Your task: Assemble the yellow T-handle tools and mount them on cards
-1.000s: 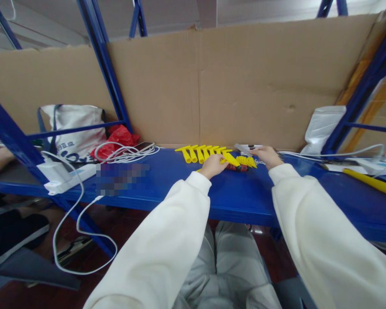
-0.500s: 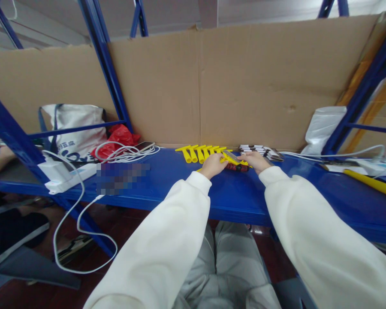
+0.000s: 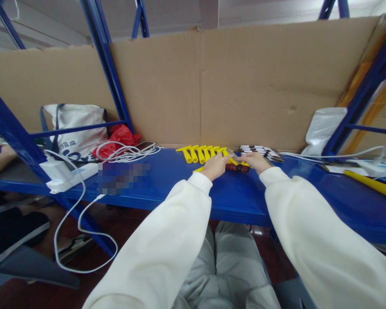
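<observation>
Closed in left hand around mostly covered yellow tool and in right hand on clear plastic piece between both, possibly liable to skid toward red-and-black bundle just nearside if pressed unevenly.

Pieces in row on shelf, cardboard behind; bag left, packets right.
</observation>
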### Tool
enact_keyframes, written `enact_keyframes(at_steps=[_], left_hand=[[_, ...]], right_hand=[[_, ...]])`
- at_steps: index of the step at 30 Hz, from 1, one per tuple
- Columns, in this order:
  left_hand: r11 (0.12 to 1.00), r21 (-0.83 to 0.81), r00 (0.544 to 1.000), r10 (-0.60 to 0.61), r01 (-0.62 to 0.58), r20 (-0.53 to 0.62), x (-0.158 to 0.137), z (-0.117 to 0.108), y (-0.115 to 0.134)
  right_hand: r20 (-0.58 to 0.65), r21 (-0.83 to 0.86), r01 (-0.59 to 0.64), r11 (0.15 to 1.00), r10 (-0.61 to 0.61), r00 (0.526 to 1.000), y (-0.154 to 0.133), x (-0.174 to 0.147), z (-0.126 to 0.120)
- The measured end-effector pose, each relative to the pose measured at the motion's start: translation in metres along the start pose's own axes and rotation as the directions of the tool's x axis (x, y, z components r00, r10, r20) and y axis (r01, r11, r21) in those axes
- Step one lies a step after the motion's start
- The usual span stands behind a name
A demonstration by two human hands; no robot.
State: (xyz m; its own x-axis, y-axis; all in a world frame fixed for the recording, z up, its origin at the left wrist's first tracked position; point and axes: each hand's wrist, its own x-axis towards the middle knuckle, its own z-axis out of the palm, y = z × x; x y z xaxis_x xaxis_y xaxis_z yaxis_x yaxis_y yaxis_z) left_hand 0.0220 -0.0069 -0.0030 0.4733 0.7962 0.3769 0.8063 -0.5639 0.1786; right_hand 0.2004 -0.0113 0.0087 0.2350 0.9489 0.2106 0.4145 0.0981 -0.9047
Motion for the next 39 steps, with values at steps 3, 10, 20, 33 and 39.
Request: enact_keyframes(at_steps=[3, 10, 20, 33, 39], left_hand=[[0.999, 0.044, 0.999, 0.026, -0.027, 0.02, 0.0, 0.0, 0.001], [0.998, 0.036, 0.998, 0.057, -0.057, 0.008, -0.001, 0.001, 0.003], [0.99, 0.088, 0.993, 0.11, -0.113, 0.041, -0.002, 0.001, 0.006], [0.962, 0.146, 0.971, 0.217, -0.23, 0.1, -0.008, -0.004, 0.02], [0.979, 0.081, 0.981, 0.181, -0.186, 0.064, -0.008, -0.004, 0.02]], right_hand=[[0.03, 0.008, 0.001, 1.0, -0.001, 1.0, 0.0, 0.001, 0.0], [0.142, 0.018, 0.028, 0.999, -0.03, 0.989, 0.009, 0.009, -0.002], [0.137, 0.017, -0.003, 1.0, 0.001, 0.991, 0.005, 0.006, -0.003], [0.02, 0.06, -0.004, 0.998, 0.003, 1.0, 0.009, 0.01, -0.006], [-0.014, -0.049, -0.028, 0.998, 0.028, 1.0, 0.01, 0.016, -0.01]])
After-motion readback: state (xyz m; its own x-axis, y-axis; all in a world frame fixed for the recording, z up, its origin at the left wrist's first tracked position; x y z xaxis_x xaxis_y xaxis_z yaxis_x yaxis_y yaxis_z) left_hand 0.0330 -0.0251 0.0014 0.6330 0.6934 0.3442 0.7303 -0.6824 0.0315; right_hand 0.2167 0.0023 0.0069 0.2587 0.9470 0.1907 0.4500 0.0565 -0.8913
